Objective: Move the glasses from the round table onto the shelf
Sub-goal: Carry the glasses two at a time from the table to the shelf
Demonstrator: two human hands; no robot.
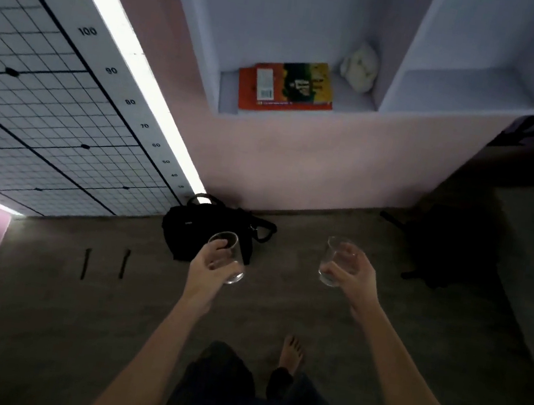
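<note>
My left hand (209, 268) grips a clear drinking glass (232, 263), held upright over the floor. In my right hand (353, 277) is a second clear glass (333, 259), tilted a little to the left. Both arms reach forward at about waist height. The white shelf (450, 80) is set into the pink wall ahead and above the hands. Its left compartment holds an orange and yellow book (286, 85) lying flat and a pale crumpled thing (360, 67) at the back. The right compartment's ledge is bare. The round table is out of view.
A black bag (199, 227) lies on the grey floor against the wall, just beyond my left hand. Dark shapes (449, 250) sit on the floor at right. A gridded panel with a number scale (76, 97) leans at left. My bare foot (291, 351) stands below.
</note>
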